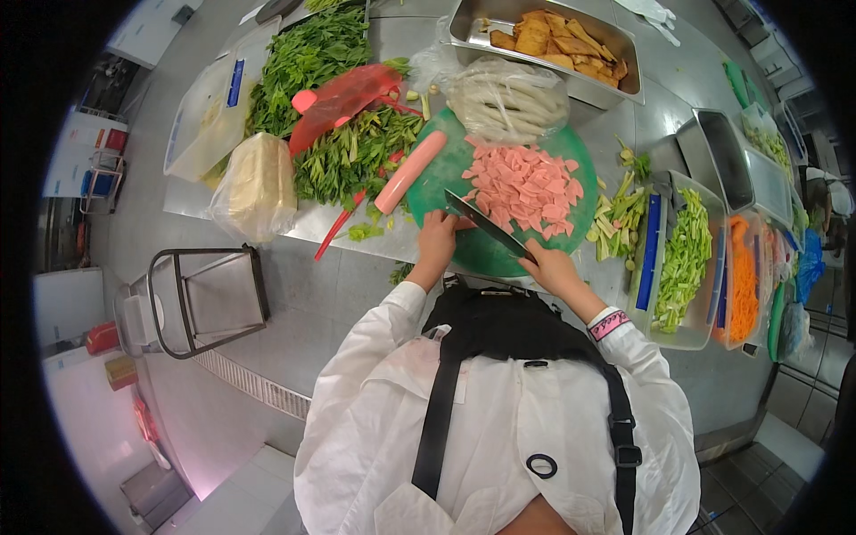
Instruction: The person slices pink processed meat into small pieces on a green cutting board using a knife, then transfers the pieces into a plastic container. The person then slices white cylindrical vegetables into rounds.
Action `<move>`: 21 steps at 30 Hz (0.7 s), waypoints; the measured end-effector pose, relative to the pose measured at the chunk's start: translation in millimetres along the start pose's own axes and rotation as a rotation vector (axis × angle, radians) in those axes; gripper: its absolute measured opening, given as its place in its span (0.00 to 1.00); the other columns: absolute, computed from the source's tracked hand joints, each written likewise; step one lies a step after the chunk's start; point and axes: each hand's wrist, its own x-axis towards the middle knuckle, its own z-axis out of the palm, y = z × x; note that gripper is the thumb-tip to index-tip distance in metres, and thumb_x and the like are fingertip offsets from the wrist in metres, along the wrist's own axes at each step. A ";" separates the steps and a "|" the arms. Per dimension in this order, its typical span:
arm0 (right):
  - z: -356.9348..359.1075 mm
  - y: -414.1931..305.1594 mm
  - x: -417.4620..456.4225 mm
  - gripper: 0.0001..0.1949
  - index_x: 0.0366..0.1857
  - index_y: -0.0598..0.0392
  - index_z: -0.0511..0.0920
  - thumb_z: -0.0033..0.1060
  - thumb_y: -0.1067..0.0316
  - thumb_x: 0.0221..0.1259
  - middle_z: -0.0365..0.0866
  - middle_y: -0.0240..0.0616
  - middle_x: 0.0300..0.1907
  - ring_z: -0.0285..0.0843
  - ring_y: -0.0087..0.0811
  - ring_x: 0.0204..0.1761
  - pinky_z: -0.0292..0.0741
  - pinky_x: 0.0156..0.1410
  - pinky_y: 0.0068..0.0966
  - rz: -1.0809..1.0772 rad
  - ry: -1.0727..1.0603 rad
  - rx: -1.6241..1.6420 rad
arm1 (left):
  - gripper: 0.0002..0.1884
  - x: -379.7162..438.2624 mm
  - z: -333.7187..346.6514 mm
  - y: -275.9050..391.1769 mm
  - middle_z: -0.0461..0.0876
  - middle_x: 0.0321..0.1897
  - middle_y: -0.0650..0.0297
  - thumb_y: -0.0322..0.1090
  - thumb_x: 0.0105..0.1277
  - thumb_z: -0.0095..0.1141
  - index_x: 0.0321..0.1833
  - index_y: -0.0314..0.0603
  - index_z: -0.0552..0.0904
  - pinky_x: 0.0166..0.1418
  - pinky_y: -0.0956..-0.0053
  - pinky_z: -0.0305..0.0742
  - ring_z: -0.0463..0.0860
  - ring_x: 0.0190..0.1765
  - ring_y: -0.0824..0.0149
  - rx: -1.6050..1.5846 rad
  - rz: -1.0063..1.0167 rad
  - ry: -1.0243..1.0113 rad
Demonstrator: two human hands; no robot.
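My right hand (550,267) is closed around the handle of a kitchen knife (487,221), whose dark, broad blade points up and left across a round green cutting board (435,160). At the board's near left edge, my left hand (437,234) has its fingertips on a pink piece of sausage (464,223), beside the blade. Sliced pink sausage (525,187) lies in a heap right of the knife. A whole pink sausage log (410,172) rests across the board's left edge. A clear bag of pale, long food pieces (508,100) lies at the board's far edge.
Leafy greens (361,150), a red plastic bag (344,100) and a bagged pale block (257,187) lie left. Behind stands a steel pan (602,97) of browned flat pieces. Tubs of chopped green stalks (685,261) and shredded carrot (740,287) are right; a metal-framed cart (210,301) stands lower left.
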 end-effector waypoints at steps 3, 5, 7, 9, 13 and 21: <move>-11.3 -8.9 -1.7 0.13 0.39 0.52 0.68 0.59 0.57 0.67 0.84 0.46 0.30 0.83 0.53 0.34 0.76 0.36 0.48 0.012 -0.060 -0.101 | 0.10 -1.3 0.5 -0.5 0.77 0.39 0.57 0.25 0.55 0.58 0.41 0.44 0.84 0.46 0.58 0.77 0.77 0.48 0.51 -0.018 -0.010 -0.018; -6.3 -8.8 2.6 0.13 0.39 0.52 0.68 0.59 0.56 0.67 0.84 0.46 0.30 0.83 0.53 0.34 0.76 0.37 0.48 0.023 -0.068 -0.142 | 0.11 -0.2 0.1 2.9 0.77 0.39 0.56 0.25 0.55 0.57 0.41 0.43 0.84 0.47 0.58 0.76 0.76 0.48 0.50 -0.032 -0.013 -0.027; 11.1 -4.5 14.5 0.13 0.40 0.52 0.69 0.59 0.56 0.67 0.84 0.47 0.30 0.83 0.54 0.34 0.76 0.37 0.48 0.028 -0.034 -0.124 | 0.11 2.6 -1.3 6.8 0.77 0.39 0.56 0.24 0.56 0.57 0.42 0.42 0.84 0.48 0.58 0.76 0.76 0.48 0.49 -0.032 -0.003 -0.023; 22.1 -4.9 23.2 0.13 0.40 0.52 0.69 0.59 0.56 0.67 0.84 0.47 0.30 0.83 0.54 0.34 0.76 0.37 0.49 0.018 0.018 -0.061 | 0.11 3.2 -0.9 6.6 0.77 0.39 0.55 0.23 0.56 0.56 0.42 0.42 0.84 0.49 0.57 0.75 0.76 0.48 0.49 -0.041 -0.003 -0.009; 14.8 -4.3 19.8 0.13 0.42 0.52 0.69 0.59 0.56 0.67 0.84 0.46 0.30 0.83 0.53 0.34 0.76 0.37 0.48 -0.021 0.017 -0.034 | 0.10 -1.1 0.7 1.0 0.77 0.40 0.55 0.23 0.56 0.56 0.40 0.41 0.84 0.49 0.56 0.75 0.75 0.48 0.48 -0.076 -0.042 0.026; 32.0 -3.8 29.4 0.14 0.46 0.52 0.69 0.59 0.56 0.67 0.85 0.44 0.31 0.83 0.53 0.33 0.77 0.37 0.47 -0.015 -0.009 -0.136 | 0.07 2.3 -2.9 3.1 0.76 0.40 0.52 0.25 0.57 0.60 0.39 0.39 0.81 0.49 0.55 0.72 0.75 0.47 0.46 -0.075 -0.015 -0.008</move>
